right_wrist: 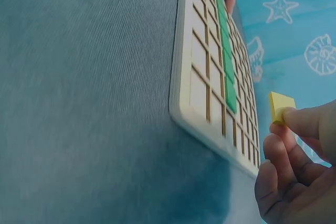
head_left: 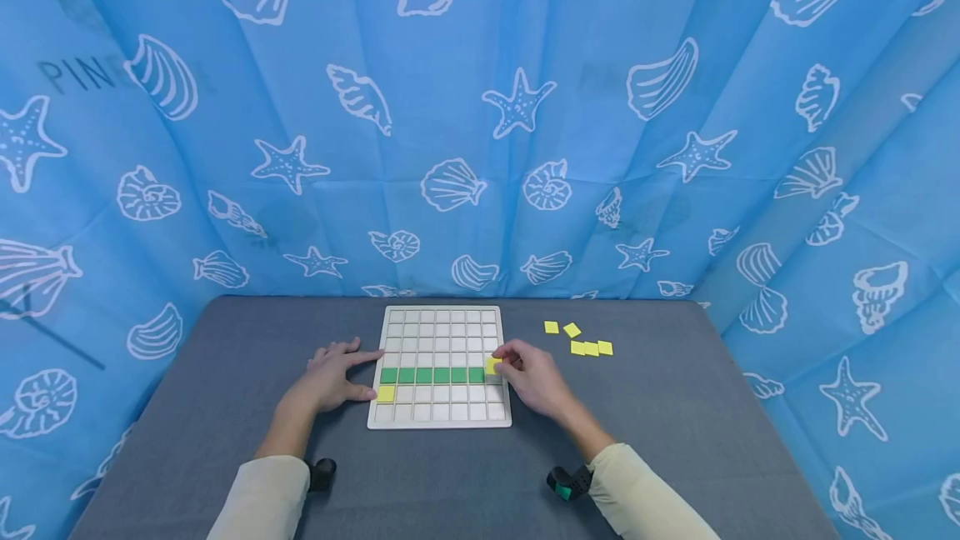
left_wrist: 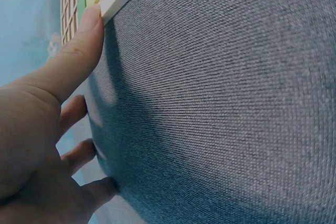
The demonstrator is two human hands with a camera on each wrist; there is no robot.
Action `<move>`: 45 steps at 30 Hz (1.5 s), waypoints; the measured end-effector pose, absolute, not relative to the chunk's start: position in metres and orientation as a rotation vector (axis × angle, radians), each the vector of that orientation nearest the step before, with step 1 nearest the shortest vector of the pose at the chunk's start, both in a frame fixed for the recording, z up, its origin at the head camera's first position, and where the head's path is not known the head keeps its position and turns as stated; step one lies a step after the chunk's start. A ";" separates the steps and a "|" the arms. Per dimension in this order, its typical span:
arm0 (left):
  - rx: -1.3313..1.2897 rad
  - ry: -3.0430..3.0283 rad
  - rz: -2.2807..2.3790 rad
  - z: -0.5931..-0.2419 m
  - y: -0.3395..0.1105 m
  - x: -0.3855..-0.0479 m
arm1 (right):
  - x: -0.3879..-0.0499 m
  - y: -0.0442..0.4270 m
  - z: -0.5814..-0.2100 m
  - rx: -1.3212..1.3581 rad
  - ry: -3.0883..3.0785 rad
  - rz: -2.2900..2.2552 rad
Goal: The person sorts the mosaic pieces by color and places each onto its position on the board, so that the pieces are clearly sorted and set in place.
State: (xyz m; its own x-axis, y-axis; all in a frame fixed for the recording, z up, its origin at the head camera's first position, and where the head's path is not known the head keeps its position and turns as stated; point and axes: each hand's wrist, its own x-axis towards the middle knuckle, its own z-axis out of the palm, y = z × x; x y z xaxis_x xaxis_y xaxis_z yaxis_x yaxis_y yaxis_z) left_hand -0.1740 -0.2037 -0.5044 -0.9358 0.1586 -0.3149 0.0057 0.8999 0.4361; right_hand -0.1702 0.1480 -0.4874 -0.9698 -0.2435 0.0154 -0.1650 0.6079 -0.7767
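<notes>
Head view: right hand (head_left: 537,376) pinches a yellow tile (head_left: 492,366), partly hiding the board (head_left: 441,412); left hand (head_left: 330,378) splayed.

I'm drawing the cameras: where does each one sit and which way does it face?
Head: worn on the head, looking forward and down at the grid board; left hand, right hand and sleeves show.
Left wrist: on that wrist, facing the grey cloth and a corner of the board; the left hand shows.
Right wrist: on that wrist, facing the board; the right hand, pinching a yellow tile, and part of the left hand show.
Shared: head and right wrist both show that tile.
</notes>
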 end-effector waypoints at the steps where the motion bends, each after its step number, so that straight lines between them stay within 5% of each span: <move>1: 0.121 2.719 0.623 -0.505 -0.204 -0.174 | -0.170 0.145 -0.488 -0.363 2.728 -1.310; 45: 0.098 2.723 0.598 -0.506 -0.203 -0.174 | -0.159 0.034 -0.501 -0.609 2.656 -1.145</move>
State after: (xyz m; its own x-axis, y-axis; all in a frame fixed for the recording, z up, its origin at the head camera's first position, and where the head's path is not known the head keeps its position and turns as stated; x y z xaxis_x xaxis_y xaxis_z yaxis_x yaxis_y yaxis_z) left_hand -0.1742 -0.2034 -0.5063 -0.9362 0.1407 -0.3222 -0.0072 0.9086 0.4177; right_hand -0.1586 0.0343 -0.5008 -0.8986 -0.4387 -0.0082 -0.2953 0.6183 -0.7283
